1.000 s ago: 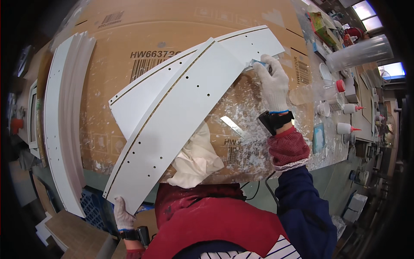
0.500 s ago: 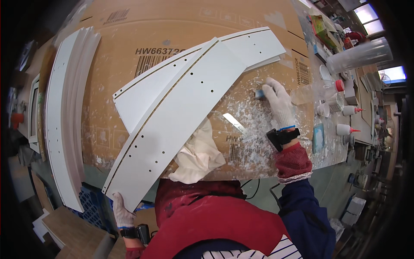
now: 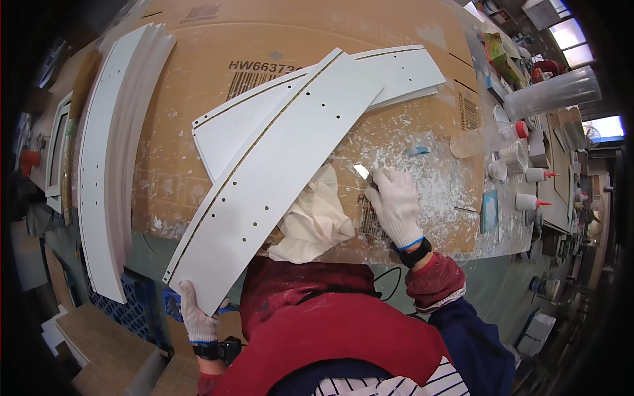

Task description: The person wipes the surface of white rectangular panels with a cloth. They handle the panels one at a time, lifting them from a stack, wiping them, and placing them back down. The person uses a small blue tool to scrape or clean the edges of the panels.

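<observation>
A long white board with a row of small holes lies slanted across the cardboard-covered bench. My gloved left hand grips its near lower end. A second white board lies partly under it. My gloved right hand rests on the bench just right of the board, shut on a small metal scraper whose blade points at the board's edge. A crumpled cream cloth lies between my right hand and the board, partly tucked beneath it. White flakes of scraped material cover the cardboard around my right hand.
A stack of long white boards lies along the bench's left side. At the right stand small red-tipped bottles, a clear plastic container and a blue tape roll. A blue crate sits below the bench's near edge.
My right hand has come down from the board's far right end to a spot near the cloth. The board has tilted slightly; my left hand keeps its grip.
</observation>
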Demonstrator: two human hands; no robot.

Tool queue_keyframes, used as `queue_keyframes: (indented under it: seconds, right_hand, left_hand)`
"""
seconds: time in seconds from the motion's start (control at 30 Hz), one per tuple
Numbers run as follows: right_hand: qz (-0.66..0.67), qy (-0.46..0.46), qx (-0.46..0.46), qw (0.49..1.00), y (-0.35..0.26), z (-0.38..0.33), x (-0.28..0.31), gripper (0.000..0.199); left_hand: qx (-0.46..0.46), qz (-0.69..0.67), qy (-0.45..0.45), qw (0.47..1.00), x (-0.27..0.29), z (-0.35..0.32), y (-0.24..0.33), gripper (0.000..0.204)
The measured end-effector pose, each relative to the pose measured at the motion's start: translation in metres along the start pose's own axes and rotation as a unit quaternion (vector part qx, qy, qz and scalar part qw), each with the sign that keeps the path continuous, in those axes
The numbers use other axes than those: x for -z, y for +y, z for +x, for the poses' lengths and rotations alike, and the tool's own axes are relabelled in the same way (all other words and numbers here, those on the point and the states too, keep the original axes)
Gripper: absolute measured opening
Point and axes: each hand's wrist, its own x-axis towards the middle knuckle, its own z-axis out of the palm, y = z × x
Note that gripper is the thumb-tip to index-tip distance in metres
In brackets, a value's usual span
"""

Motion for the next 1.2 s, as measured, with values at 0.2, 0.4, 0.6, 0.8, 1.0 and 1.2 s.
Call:
queue_keyframes:
  seconds: [0.2, 0.4, 0.6, 0.8, 1.0, 1.2]
  right_hand:
    - [0.041, -0.021, -0.014, 0.999, 0.002, 0.001, -0.006, 0.012]
    - [0.145, -0.193, -0.088, 0.966, 0.005, 0.024, 0.018, 0.014]
    - [0.255, -0.092, 0.173, 0.947, -0.053, 0.086, 0.038, 0.014]
    - [0.143, -0.223, 0.318, 0.910, -0.100, 0.108, 0.004, 0.013]
    - [0.104, -0.075, 0.169, 0.977, -0.024, 0.181, -0.008, 0.013]
    - [-0.102, -0.052, -0.048, 0.992, 0.059, 0.255, 0.020, 0.019]
  left_hand:
    - [-0.020, -0.020, 0.023, 0.999, -0.036, -0.018, 0.014, 0.053]
    - [0.012, -0.021, 0.014, 1.000, -0.018, -0.018, 0.012, 0.075]
    - [-0.015, 0.004, 0.058, 0.998, -0.007, -0.010, -0.003, 0.050]
    - [0.008, -0.037, 0.025, 0.999, -0.026, -0.016, 0.017, 0.051]
    - [0.020, -0.028, 0.059, 0.998, -0.015, -0.021, 0.008, 0.052]
    - [0.053, -0.075, 0.035, 0.995, -0.022, -0.018, 0.017, 0.052]
